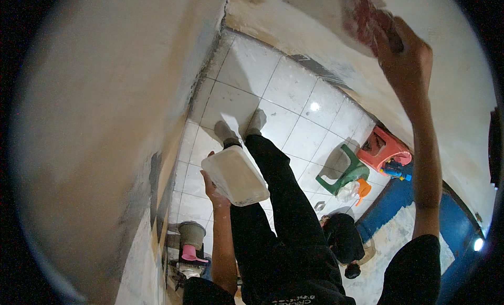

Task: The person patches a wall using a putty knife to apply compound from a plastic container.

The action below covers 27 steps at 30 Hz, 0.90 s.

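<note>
My left hand [208, 185] grips a white rectangular plastic tub [235, 175] from its left side, in front of my legs. A pale, creamy surface shows within the tub's rim. Up at the right, my raised right hand [407, 55] closes around a dark red thing smeared with white [366, 21]. That thing lies against the pale wall [310, 16]; it is blurred, and I cannot make out its exact kind.
White floor tiles [283, 84] lie beneath my feet. Green [344, 174] and red [380, 150] plastic stools lie at the right, near an orange cup [363, 188]. A dark-clothed shape, seemingly a person [342, 237], is lower right. A grey bucket [192, 232] stands lower left beside a pink dipper [190, 252].
</note>
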Motion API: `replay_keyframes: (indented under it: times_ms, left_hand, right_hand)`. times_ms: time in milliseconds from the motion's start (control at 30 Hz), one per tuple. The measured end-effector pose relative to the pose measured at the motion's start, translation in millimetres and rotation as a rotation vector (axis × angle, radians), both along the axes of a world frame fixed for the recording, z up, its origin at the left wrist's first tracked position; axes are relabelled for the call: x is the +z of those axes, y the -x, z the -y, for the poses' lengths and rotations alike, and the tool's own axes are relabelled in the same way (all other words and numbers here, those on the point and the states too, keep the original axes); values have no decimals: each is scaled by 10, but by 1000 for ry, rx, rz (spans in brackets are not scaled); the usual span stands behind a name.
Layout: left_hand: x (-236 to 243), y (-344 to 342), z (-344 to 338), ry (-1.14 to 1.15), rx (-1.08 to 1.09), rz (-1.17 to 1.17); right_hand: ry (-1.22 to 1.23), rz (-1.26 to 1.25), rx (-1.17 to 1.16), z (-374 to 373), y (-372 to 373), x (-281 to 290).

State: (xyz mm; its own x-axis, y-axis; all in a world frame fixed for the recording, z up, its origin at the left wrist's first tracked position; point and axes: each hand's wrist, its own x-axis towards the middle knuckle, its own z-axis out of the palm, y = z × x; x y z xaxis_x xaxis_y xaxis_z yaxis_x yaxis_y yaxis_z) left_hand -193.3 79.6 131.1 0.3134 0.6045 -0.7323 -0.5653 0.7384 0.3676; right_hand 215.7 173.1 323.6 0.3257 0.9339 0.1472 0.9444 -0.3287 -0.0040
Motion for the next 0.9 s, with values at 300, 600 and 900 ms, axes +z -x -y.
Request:
replay_keyframes:
  times_ms: [300,600,900]
  left_hand:
    - [109,-4,-83,-14,-4,-99]
    - [0,-53,21,49,-23,-164]
    - [-71,-295,120,88,-61,-174]
  right_hand:
    - [-416,-1746,-867,88,635,-2247]
    - [-168,-799,-74,-526,133,-3557]
    - [-1237,-2348,-1015,-479,705,-2819]
